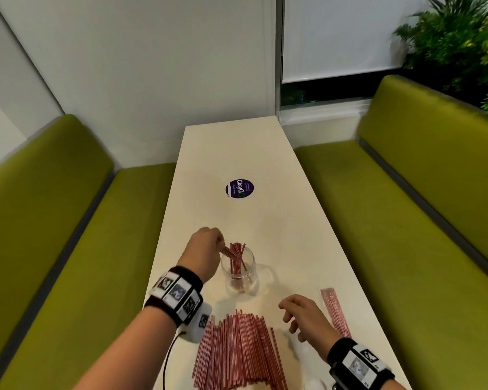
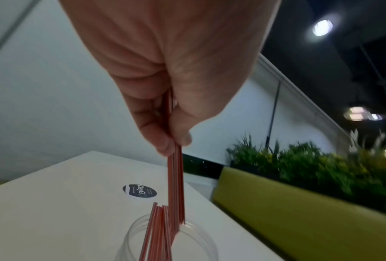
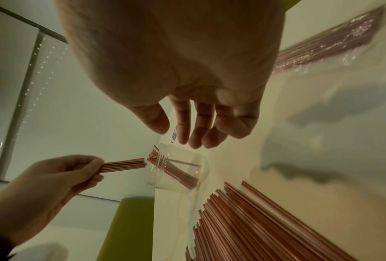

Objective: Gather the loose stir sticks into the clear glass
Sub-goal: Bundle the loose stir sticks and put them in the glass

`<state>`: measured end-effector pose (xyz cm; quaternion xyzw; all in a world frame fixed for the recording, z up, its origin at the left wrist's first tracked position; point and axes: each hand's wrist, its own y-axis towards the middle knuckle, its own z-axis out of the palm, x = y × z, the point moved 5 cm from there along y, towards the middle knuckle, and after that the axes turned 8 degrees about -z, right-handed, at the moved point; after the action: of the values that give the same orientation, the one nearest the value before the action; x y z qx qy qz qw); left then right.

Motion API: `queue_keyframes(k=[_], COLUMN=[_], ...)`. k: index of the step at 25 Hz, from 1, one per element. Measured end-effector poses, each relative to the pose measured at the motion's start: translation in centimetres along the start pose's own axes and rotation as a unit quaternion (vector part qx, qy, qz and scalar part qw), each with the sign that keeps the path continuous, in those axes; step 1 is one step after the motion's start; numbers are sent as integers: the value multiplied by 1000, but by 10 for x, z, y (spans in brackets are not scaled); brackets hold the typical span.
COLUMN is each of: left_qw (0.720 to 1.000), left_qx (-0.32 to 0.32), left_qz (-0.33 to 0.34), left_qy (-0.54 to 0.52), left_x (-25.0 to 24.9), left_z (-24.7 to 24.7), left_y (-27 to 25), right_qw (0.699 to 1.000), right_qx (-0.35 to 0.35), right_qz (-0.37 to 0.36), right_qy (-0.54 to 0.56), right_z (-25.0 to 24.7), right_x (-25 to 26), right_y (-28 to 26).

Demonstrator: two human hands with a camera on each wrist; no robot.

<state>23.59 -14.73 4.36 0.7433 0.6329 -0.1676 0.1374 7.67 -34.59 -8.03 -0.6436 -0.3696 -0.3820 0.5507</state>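
Stir sticks, loose pile (image 1: 238, 353): thin, straight, red-and-white striped, all of one length; a dense fanned heap lying flat at the near end of the tabletop (image 1: 279, 220), just before the glass.

Stir sticks, in glass (image 1: 237, 258): a small upright cluster leaning against the inner wall, tops standing above the rim.

Stir sticks, held bundle (image 2: 176, 185): a slim sheaf hanging nearly vertical, lower ends at the mouth of the glass beside the cluster inside.

Clear glass (image 1: 239, 273): transparent, round, wide-mouthed, upright on the tabletop between the pile and a round dark sticker (image 1: 239, 188) marked "ClayG".

Left hand (image 1: 204, 249): grip clamped on the held bundle, thumb and fingertips (image 2: 165, 146) pinching its upper part, positioned above and left of the glass.

Right hand (image 1: 304, 316): grip apart, fingers (image 3: 201, 127) relaxed and slightly bent, holding nothing, hovering above the tabletop to the right of the pile and near the glass.

Packet of sticks (image 1: 335, 312): clear wrapper, long and narrow, flat on the tabletop right of the right hand.

Green benches (image 1: 68, 220) flank the tabletop.
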Motion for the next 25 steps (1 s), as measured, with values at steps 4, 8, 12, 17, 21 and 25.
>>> queue_keyframes(k=[4,8,12,17,21,25], left_qw=[965,948,970,985,977,978], left_qx=[158,185,66,55,128,126], left_qz=[89,121,134,101,111,121], left_qy=[189,229,192,130,129,112], left_x=[-24,-27,-21,2,7,0], left_z=[51,71,66,86,115,116], left_y=[31,38,45,40,29,30], right_qw=[999,999,999,998,998,997], right_qx=[17,5,-23,-40,-43,-48], right_qz=[-5,-6,1,11,15,19], right_qy=[-40,-41,-43,-43,-45,-56], right_z=[-1,-13,-30,-41,-42,-40], right_x=[-1,-3,-9,-15,-19,-22], right_y=[0,-3,-6,-9,-12,-13])
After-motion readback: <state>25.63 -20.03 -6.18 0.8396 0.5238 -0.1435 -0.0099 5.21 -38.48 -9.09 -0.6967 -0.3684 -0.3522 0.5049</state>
